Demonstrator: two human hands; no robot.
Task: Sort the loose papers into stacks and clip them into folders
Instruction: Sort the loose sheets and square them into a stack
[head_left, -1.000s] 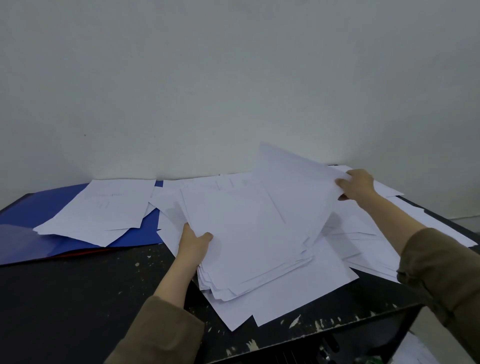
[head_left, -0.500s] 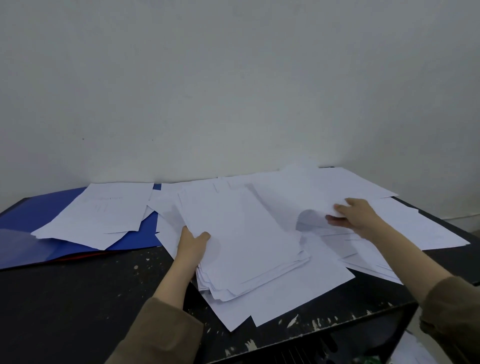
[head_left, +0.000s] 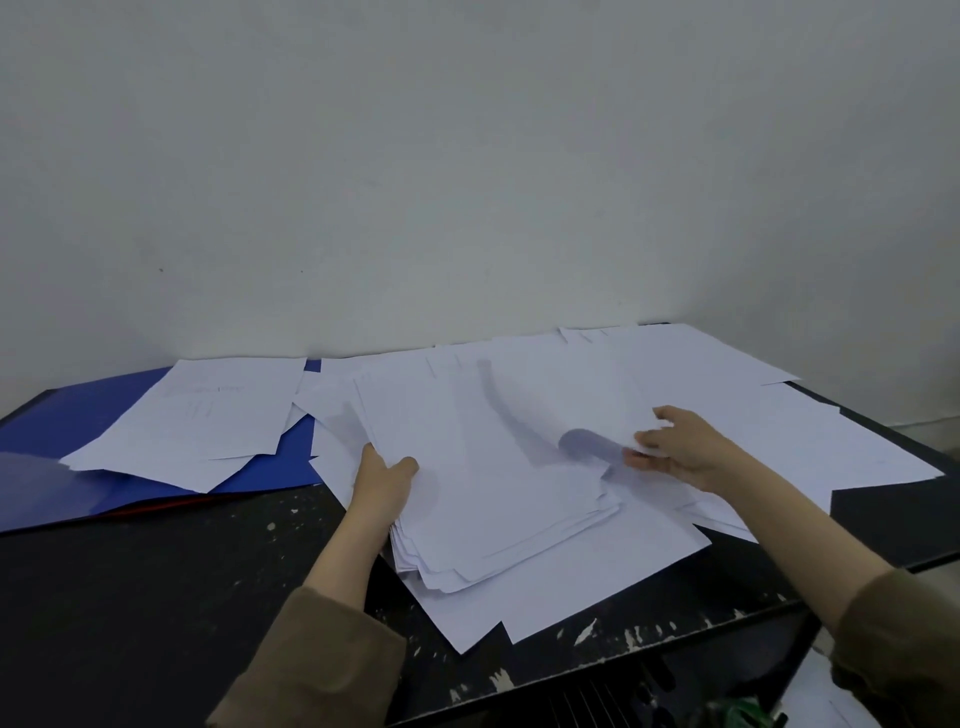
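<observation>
stacking | left hand (head_left: 382, 480) grips stack (head_left: 498, 488) edge | right hand (head_left: 675, 447) pinches sheet (head_left: 566, 395) | lay flat, square corners, no rush

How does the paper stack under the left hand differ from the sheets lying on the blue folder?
The stack is thick, many layers fanned at its near edge; the sheets are few and thin. The left hand grips the stack; nothing touches the sheets. The stack rests on other papers; the sheets lie on the folder. Both are white.
</observation>
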